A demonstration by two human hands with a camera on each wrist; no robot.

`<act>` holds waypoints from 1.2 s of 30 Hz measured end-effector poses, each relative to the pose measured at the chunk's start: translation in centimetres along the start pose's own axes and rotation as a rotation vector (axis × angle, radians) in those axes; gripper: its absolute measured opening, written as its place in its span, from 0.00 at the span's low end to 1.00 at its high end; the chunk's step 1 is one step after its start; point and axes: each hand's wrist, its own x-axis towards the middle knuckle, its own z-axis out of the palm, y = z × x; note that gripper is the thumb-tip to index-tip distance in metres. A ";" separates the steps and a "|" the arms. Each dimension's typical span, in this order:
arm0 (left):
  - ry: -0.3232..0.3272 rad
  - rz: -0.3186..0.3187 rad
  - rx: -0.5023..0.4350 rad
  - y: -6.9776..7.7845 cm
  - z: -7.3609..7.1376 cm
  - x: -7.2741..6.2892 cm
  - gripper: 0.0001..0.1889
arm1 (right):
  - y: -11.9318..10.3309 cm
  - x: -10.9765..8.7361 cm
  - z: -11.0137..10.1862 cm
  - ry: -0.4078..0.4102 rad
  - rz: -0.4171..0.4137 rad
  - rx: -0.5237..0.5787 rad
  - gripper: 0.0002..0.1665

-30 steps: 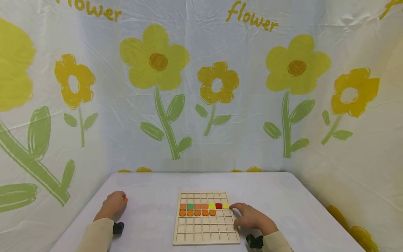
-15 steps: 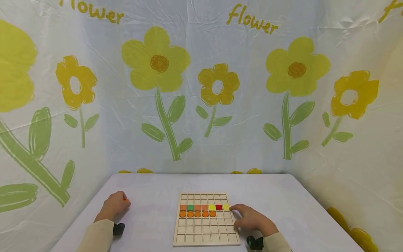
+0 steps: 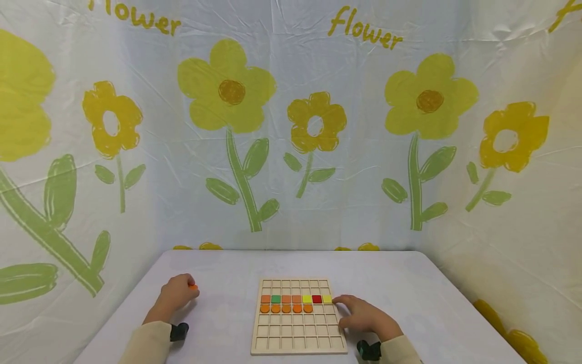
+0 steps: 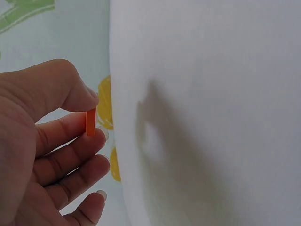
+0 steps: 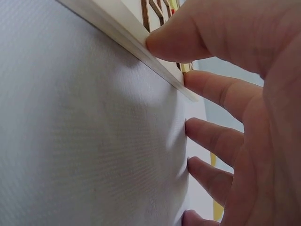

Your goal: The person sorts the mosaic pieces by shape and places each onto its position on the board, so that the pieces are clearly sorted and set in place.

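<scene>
My left hand (image 3: 177,293) is over the left part of the table, pinching a thin orange disc (image 4: 91,122) between thumb and fingers. In the left wrist view the disc stands on edge and the hand's shadow falls on the cloth. A wooden grid board (image 3: 298,350) lies in the middle. Across it runs a row of coloured square tiles (image 3: 276,299), and just below that a row of several orange discs (image 3: 286,309) starting from the left. At the board's right edge my right hand (image 3: 364,314) rests, thumb and index fingertip touching the rim, other fingertips on the cloth.
The board lies on a white table (image 3: 218,333) whose far edge meets a hanging cloth (image 3: 354,212) printed with yellow flowers. More of this cloth hangs on the left and right sides. Each wrist wears a dark device.
My left hand has moved rightward toward the board, carrying the orange disc. The right hand stays in place at the board's edge.
</scene>
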 end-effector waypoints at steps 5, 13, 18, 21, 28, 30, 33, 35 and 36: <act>0.019 0.026 0.001 1.2 0.3 -0.1 0.14 | 0.2 0.0 0.0 -0.005 -0.007 0.009 0.35; 0.004 0.033 -0.047 3.0 0.7 -0.3 0.14 | 0.4 0.0 -0.1 -0.006 -0.046 0.023 0.35; -0.005 0.056 -0.067 4.2 1.2 -0.6 0.14 | 0.4 0.0 -0.1 -0.002 -0.053 0.017 0.35; -0.011 0.065 -0.075 4.8 1.5 -0.9 0.13 | 0.3 -0.2 -0.1 -0.002 -0.048 0.027 0.35; -0.030 0.080 -0.086 6.5 2.0 -1.7 0.12 | 0.2 -0.3 0.0 0.000 -0.045 0.030 0.35; -0.033 0.083 -0.092 7.0 2.2 -1.9 0.12 | 0.2 -0.3 0.1 0.002 -0.045 0.032 0.35; -0.038 0.097 -0.100 7.6 2.5 -2.0 0.12 | 0.3 -0.2 0.1 0.004 -0.044 0.037 0.35; -0.040 0.112 -0.103 7.9 2.8 -2.1 0.12 | 0.3 -0.2 0.2 0.003 -0.044 0.038 0.35; -0.041 0.121 -0.103 8.1 2.9 -2.1 0.11 | 0.4 -0.1 0.2 0.005 -0.047 0.037 0.35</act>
